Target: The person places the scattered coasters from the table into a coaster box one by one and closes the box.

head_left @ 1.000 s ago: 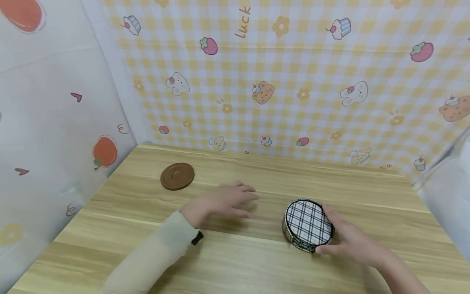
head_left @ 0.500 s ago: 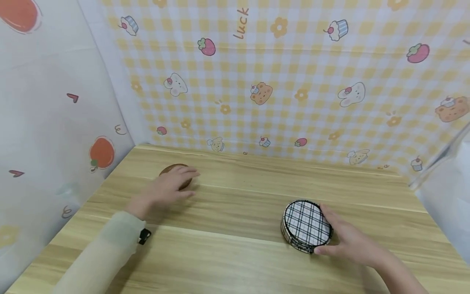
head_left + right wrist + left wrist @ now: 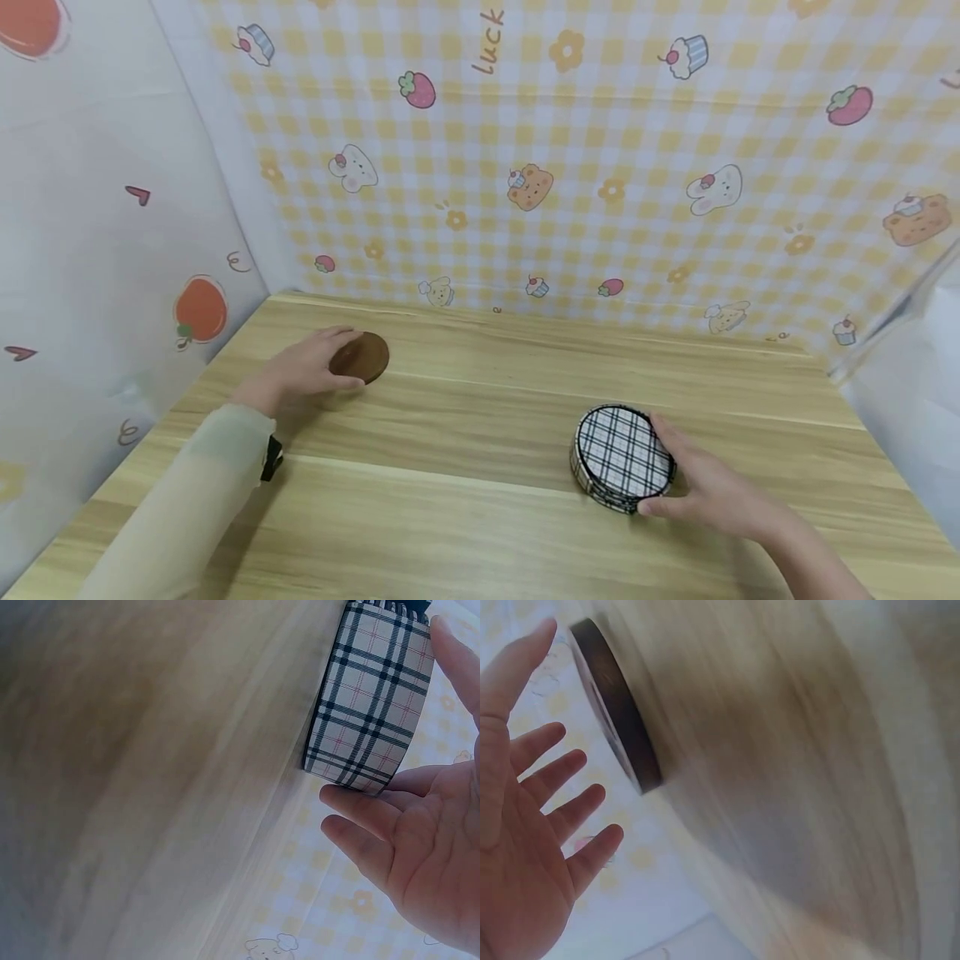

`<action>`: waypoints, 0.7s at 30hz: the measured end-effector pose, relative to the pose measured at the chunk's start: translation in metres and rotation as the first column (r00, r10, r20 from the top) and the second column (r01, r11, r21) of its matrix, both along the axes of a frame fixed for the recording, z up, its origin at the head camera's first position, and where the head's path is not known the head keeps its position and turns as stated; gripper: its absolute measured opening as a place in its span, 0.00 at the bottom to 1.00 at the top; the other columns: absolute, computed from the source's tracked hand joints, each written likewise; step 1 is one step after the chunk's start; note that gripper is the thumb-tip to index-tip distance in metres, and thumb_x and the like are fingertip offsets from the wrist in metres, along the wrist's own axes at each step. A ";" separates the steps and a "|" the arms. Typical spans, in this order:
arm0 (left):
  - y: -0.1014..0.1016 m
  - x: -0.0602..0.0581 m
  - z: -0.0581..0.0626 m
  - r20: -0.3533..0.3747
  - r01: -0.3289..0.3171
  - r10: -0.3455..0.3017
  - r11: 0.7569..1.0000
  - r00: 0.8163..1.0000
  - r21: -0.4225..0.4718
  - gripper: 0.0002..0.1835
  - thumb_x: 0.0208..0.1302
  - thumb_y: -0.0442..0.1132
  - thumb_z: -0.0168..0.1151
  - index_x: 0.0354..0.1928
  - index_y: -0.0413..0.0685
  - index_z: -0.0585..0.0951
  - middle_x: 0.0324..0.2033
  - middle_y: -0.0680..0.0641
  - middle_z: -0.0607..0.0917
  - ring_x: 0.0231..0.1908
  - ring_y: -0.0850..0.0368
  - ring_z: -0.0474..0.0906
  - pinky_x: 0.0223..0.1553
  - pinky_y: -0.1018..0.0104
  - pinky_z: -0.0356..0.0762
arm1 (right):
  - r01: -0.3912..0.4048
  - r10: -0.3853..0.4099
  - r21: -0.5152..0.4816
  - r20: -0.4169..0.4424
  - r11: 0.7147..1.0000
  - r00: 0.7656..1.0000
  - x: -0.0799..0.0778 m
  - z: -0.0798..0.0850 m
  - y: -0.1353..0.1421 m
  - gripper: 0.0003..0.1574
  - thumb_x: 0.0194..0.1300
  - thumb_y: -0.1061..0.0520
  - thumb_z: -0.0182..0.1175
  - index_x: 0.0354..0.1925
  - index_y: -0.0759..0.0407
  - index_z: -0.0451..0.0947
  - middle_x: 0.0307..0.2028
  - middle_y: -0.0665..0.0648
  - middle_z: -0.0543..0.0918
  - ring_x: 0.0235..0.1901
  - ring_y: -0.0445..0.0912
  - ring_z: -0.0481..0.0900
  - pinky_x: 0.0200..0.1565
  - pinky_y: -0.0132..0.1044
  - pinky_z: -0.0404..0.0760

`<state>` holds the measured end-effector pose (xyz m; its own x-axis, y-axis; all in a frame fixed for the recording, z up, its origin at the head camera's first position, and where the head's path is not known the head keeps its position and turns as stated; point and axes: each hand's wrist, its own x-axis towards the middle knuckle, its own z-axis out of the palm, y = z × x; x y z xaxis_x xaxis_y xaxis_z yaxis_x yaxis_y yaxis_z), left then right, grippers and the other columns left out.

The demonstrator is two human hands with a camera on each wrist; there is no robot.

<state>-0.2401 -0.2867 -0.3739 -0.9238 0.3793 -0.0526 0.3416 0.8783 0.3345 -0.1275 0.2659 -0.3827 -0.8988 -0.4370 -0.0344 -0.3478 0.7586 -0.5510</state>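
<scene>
A flat brown round coaster (image 3: pixel 366 358) lies at the left of the table. My left hand (image 3: pixel 306 364) reaches over its left side, thumb on the near side and fingers on the far side. In the left wrist view the fingers (image 3: pixel 566 771) are spread and stand apart from the coaster (image 3: pixel 619 705). A round case in black-and-white plaid (image 3: pixel 625 452) with dark edging sits on the table at the right. My right hand (image 3: pixel 712 483) holds it from the right, thumb at the near edge, fingers at the far side; its plaid side wall (image 3: pixel 371 697) shows in the right wrist view.
The wood-grain table (image 3: pixel 450 533) runs back to a yellow checked cloth (image 3: pixel 487 167) with cartoon prints. White printed cloth (image 3: pixel 97 275) stands along the left. A black band (image 3: pixel 272 458) sits at the left sleeve cuff.
My left hand has moved left from the table's middle, passed over the coaster, and now lies at its left side. The right hand stays on the plaid case.
</scene>
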 end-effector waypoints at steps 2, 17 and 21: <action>-0.003 -0.005 -0.002 0.029 -0.004 0.003 1.000 1.000 0.007 0.51 0.59 0.58 0.69 0.74 0.35 0.59 0.72 0.28 0.59 0.71 0.27 0.55 0.69 0.33 0.57 | 0.001 -0.001 0.007 0.004 1.000 1.000 0.000 0.001 0.000 0.76 0.50 0.32 0.71 0.78 0.68 0.41 0.75 0.76 0.51 0.71 0.73 0.55 0.62 0.67 0.57; -0.004 -0.017 -0.009 0.115 -0.012 0.011 1.000 0.993 0.010 0.55 0.55 0.57 0.72 0.73 0.31 0.57 0.71 0.24 0.59 0.69 0.24 0.55 0.67 0.31 0.58 | -0.003 0.003 -0.002 0.019 1.000 1.000 0.000 0.003 0.000 0.77 0.50 0.32 0.71 0.77 0.70 0.41 0.75 0.77 0.49 0.71 0.74 0.52 0.64 0.70 0.56; -0.004 -0.020 -0.013 0.116 -0.021 0.021 1.000 0.993 0.000 0.55 0.54 0.58 0.73 0.74 0.33 0.58 0.70 0.25 0.61 0.69 0.25 0.56 0.66 0.30 0.60 | -0.002 0.002 -0.008 0.014 1.000 1.000 0.001 0.003 0.000 0.77 0.50 0.33 0.71 0.77 0.71 0.41 0.74 0.77 0.49 0.71 0.75 0.52 0.64 0.71 0.56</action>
